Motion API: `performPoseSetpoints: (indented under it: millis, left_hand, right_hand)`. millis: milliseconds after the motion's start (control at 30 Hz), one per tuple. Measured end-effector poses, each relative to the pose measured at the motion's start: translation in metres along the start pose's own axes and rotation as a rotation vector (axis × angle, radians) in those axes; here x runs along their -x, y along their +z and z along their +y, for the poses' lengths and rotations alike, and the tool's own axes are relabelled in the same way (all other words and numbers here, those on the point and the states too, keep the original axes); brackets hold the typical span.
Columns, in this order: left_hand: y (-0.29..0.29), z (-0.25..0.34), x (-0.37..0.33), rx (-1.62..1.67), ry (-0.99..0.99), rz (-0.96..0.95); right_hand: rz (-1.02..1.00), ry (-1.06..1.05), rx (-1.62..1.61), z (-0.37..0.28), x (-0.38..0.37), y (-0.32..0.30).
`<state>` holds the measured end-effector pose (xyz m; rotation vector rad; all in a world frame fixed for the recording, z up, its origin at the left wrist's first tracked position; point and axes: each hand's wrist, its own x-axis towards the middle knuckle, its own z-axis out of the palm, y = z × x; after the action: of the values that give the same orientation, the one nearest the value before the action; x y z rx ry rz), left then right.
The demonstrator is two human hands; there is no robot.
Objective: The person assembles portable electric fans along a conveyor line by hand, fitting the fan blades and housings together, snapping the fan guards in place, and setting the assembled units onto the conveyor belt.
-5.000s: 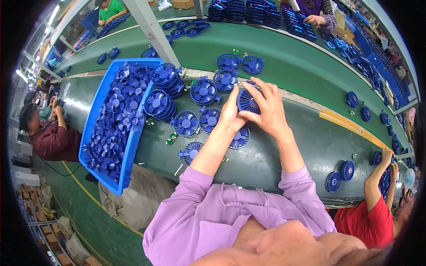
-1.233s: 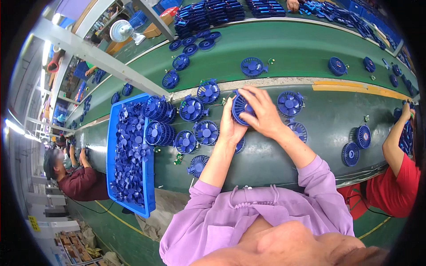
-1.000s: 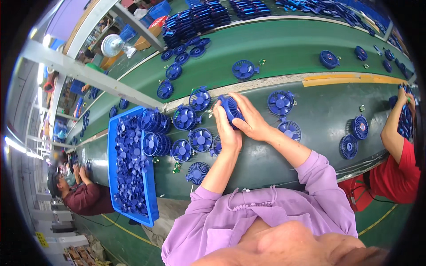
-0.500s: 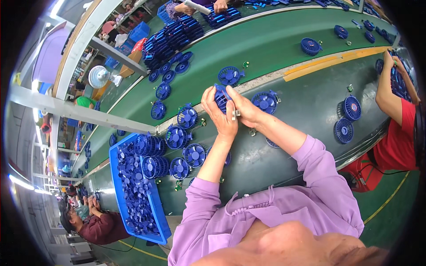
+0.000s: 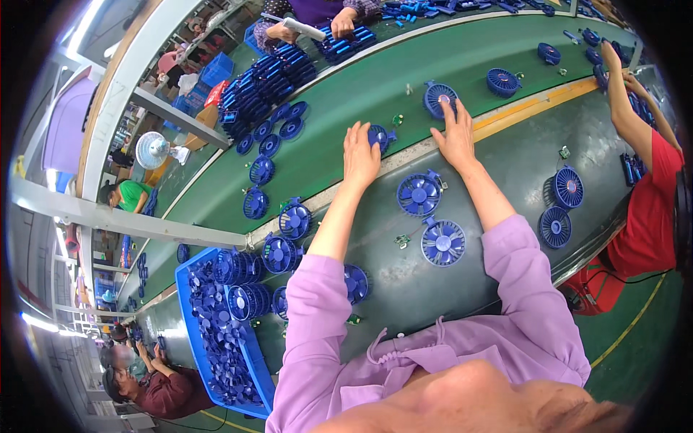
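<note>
Head view, both hands at the far edge of the worktop. The left hand is open, fingers loosely extended and gripping nothing visible; it lies against or just over a blue fan housing on the belt, contact uncertain. The right hand is likewise open, its fingertips at the near rim of a second blue housing, also on the belt; it does not encircle it. Both housings appear to be thin ribbed plastic: probably light, fairly stiff, smooth enough to slide, with slender ribs liable to crack if squeezed. The solid outer rim, taken from opposite sides, should offer the safest hold.

Surface and room, left to right: a maroon-clad co-worker; a white fan; a blue bin of loose blades; a green belt, running beyond the dark worktop; a yellow strip along their border; a red-clad co-worker.
</note>
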<state>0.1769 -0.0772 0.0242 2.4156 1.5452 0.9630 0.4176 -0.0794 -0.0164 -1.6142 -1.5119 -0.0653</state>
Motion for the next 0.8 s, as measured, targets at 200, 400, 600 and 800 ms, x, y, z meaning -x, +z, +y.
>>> performPoseSetpoints:
  millis: [200,400,600,800]
  left_hand:
    - [0.024,-0.004,-0.030,-0.136,-0.085,-0.086]
    - [-0.012,0.001,-0.027,-0.262,-0.203,-0.042]
    - [-0.086,-0.024,0.023,-0.209,-0.304,-0.050]
    - [-0.178,-0.017,0.129,0.211,-0.401,0.341]
  right_hand:
    - [0.145,-0.270,-0.102,-0.015,-0.006,-0.004]
    - [0.099,-0.303,-0.093,0.009,-0.009,0.002]
    - [0.066,-0.320,-0.111,0.013,-0.011,0.004]
    - [-0.146,-0.346,-0.157,-0.017,-0.006,-0.016]
